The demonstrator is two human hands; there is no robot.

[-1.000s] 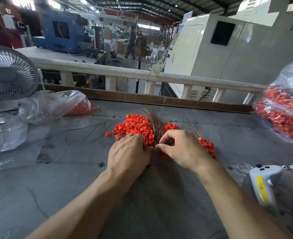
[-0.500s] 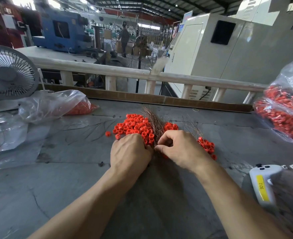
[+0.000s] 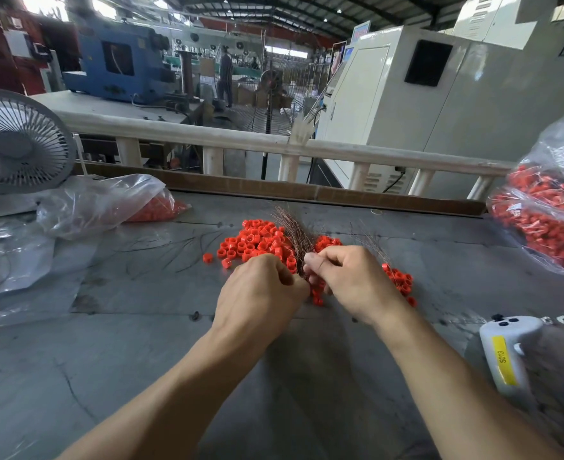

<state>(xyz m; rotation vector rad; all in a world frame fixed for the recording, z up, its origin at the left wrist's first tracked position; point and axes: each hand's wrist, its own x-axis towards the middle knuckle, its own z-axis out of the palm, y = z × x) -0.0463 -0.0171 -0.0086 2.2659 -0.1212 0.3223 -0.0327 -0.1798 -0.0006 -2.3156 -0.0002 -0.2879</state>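
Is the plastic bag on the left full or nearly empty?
Nearly empty: the bag lies slack, with red caps only in its right end.

A grey, scratched worktop (image 3: 141,376) is shown. At its middle a heap of red rings (image 3: 257,242) is spread, crossed by a bundle of thin wires (image 3: 290,230). A clear bag (image 3: 108,202) and a fan (image 3: 18,141) are set far left, a fuller bag (image 3: 546,214) far right, and a white device (image 3: 506,353) near right.
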